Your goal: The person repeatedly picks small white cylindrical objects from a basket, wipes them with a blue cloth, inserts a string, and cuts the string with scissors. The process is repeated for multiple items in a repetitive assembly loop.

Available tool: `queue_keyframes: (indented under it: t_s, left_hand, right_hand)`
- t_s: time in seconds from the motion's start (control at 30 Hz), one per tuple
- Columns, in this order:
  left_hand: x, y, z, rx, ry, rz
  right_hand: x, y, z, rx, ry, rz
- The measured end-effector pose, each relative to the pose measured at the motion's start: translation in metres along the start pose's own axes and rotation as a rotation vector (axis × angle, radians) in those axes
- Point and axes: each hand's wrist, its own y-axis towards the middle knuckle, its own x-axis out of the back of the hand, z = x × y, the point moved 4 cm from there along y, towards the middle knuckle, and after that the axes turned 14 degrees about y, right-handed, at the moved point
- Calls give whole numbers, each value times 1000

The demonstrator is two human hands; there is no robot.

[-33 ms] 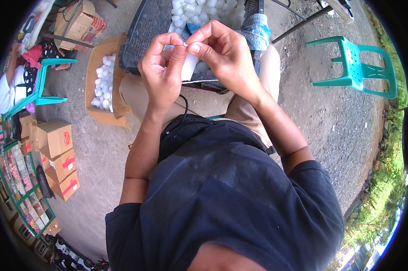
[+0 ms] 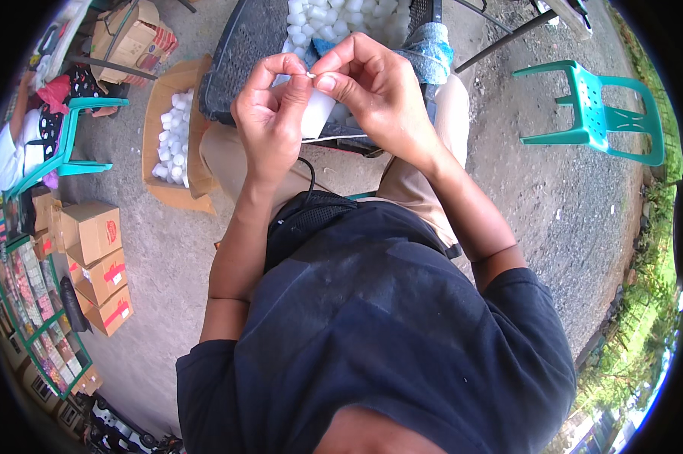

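In front of me, my left hand [image 2: 276, 106] and my right hand [image 2: 381, 94] meet fingertip to fingertip. Thumb and forefinger of each are pinched together at a tiny whitish bit [image 2: 310, 75], too small to name. Just beneath the fingers is a white, flat-looking piece [image 2: 316, 115] with a thin pale lower edge; my right hand hides part of it. Behind and below both hands stands a black plastic crate [image 2: 239, 57] holding many small white cylinders [image 2: 349, 17]. A bit of blue cloth [image 2: 325, 47] shows among them behind my fingers.
A blue-and-white cloth [image 2: 429, 54] is wrapped over the crate's right edge. At left, an open cardboard box [image 2: 156, 125] holds more white cylinders [image 2: 173, 144]. Stacked cartons [image 2: 93, 231] and a seated person [image 2: 12, 144] are farther left. A green plastic chair [image 2: 595, 106] stands at right.
The lower edge of the white piece has tilted slightly, its left end lower. My hands keep nearly the same pinch and place.
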Motion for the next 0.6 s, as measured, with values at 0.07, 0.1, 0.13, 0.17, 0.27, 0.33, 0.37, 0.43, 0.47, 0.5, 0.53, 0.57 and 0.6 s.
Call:
queue_keyframes:
  t_s: [0.07, 0.1, 0.13, 0.17, 0.27, 0.33, 0.37, 0.43, 0.47, 0.5, 0.53, 0.57, 0.6]
  left_hand:
    - [-3, -2, 3, 128, -169, 69]
    - [-6, -3, 6, 202, -257, 107]
    - [-9, -5, 8, 276, -347, 145]
    - [-12, -7, 11, 343, -366, 206]
    - [-22, -14, 10, 516, -515, 290]
    - [-22, -14, 16, 538, -618, 339]
    - [-23, -15, 16, 539, -669, 350]
    - [-23, -15, 21, 525, -745, 349]
    - [-23, -15, 25, 509, -769, 337]
    - [-23, -12, 28, 493, -792, 325]
    - [-18, -3, 31, 457, -717, 183]
    - [-12, 9, 31, 419, -637, 36]
    - [-5, 21, 33, 379, -555, -111]
  right_hand:
    - [0, 0, 5, 68, -54, 40]
    - [3, 0, 4, 89, -56, 53]
    - [4, -1, 4, 78, -82, 43]
    - [5, -1, 5, 68, -108, 33]
    - [6, -3, 7, 89, -175, 35]
    - [6, -4, 10, 114, -208, 28]
    - [7, -5, 9, 125, -237, 30]
    - [11, -5, 6, 149, -294, 39]
    - [12, -4, 4, 118, -285, 7]
    - [13, -3, 3, 87, -275, -25]
    - [15, -1, 1, 56, -268, -58]
    - [18, 4, -1, 66, -337, -27]
    - [19, 10, -2, -38, -443, 99]
